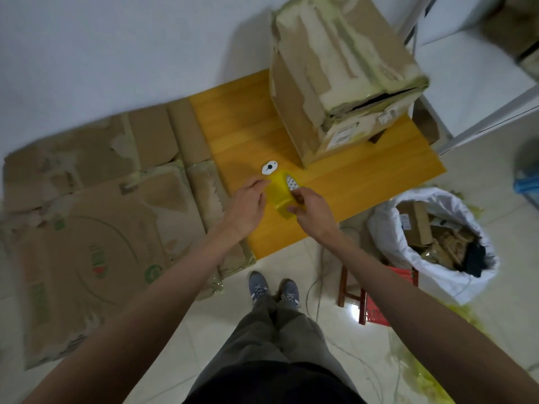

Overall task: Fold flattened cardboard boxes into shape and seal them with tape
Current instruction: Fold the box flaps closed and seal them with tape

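Biggest thing here is the pile of flattened boxes [96,228] spread over the floor on the left, worn and torn, with one edge tucked up against the yellow bench [242,118]. On the far right corner of the bench sits a folded box [335,77], upright, scruffy, with old tape residue and a white label on its near side. Off to the right on the floor there's a white sack [455,269] stuffed with cardboard scraps, and a small red stool [376,298] just beside it, under the right arm.

Both arms reach out over the near part of the bench. Between the hands is a roll of yellow tape [281,196] — it's just above the bench, close to a little white tag [269,167] lying there. The right hand [313,212] has its fingers [297,196] curled round the right side of the roll, thumb at the near end, so it's clamped on it. The left hand [246,204] is at the roll's left side with fingertips touching the tape edge — looks like a pinch on the loose end, though blur makes it hard to be sure.
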The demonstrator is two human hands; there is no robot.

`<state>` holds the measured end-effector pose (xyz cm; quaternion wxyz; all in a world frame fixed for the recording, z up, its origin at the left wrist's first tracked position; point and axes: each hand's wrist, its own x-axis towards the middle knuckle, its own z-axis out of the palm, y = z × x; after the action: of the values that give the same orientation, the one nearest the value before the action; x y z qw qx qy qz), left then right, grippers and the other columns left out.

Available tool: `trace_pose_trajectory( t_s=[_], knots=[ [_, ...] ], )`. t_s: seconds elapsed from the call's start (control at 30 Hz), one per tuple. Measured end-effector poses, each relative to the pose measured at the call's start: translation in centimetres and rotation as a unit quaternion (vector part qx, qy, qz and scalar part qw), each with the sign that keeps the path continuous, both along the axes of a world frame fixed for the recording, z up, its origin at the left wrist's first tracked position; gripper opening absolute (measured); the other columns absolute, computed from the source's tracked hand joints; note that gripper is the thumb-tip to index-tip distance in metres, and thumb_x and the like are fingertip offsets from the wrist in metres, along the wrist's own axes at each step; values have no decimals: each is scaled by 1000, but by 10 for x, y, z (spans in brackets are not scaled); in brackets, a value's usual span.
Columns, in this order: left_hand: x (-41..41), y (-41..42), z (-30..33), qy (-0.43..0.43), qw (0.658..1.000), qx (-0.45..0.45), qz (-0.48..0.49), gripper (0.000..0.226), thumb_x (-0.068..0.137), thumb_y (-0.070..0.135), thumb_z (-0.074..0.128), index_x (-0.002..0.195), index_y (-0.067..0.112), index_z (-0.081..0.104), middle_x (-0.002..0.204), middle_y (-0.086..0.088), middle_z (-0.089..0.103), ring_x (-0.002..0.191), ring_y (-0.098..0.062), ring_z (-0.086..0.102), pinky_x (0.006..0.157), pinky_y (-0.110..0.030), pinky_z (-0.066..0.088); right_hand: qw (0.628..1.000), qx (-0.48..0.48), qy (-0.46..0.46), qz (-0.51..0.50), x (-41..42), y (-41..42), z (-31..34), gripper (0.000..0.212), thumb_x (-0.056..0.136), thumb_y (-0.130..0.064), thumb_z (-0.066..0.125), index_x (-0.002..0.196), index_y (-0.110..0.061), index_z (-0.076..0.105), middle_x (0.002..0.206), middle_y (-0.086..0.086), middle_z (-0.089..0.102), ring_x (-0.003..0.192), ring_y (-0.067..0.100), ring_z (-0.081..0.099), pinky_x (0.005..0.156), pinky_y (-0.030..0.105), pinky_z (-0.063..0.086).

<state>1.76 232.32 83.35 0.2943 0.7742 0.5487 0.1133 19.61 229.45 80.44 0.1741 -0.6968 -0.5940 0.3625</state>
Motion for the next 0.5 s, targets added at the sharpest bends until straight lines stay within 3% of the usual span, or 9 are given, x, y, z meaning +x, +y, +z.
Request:
trace_pose_trajectory(
  t_s=[0.17, 0.3, 0.43, 0.5],
  knots=[
    [-2, 12, 32, -23, 999, 37, -1, 33, 101, 7, 50, 132, 3, 61, 125, -13, 55, 111, -29, 59, 100, -37, 42, 999, 25, 30, -17, -9, 8, 33, 31, 92, -16, 68, 121, -10, 61, 119, 6, 67, 109, 25, 62, 88, 46, 52],
    [-1, 27, 54, -49, 997, 54, 27, 27, 99, 4, 52, 121, 5, 68, 118, -11, 61, 103, -26, 63, 91, -26, 41, 998, 49, 37, -29, -13, 17, 59, 32, 91, -14, 68, 122, -10, 61, 118, 6, 68, 109, 26, 63, 88, 47, 52],
    [-2, 48, 80, -87, 991, 67, 77, 15, 90, 3, 64, 100, 11, 72, 91, -3, 70, 85, -18, 67, 82, -37, 54, 996, 82, 37, -21, -15, 25, 84, 31, 92, -13, 67, 122, -11, 62, 116, 6, 69, 107, 25, 63, 87, 43, 53],
    [-2, 58, 93, -99, 988, 73, 93, 13, 86, 2, 67, 92, 14, 69, 76, 6, 66, 73, -9, 63, 73, -35, 55, 995, 96, 33, -17, -15, 31, 95, 31, 92, -13, 67, 123, -10, 62, 117, 6, 68, 107, 25, 63, 87, 43, 53]
  ],
)
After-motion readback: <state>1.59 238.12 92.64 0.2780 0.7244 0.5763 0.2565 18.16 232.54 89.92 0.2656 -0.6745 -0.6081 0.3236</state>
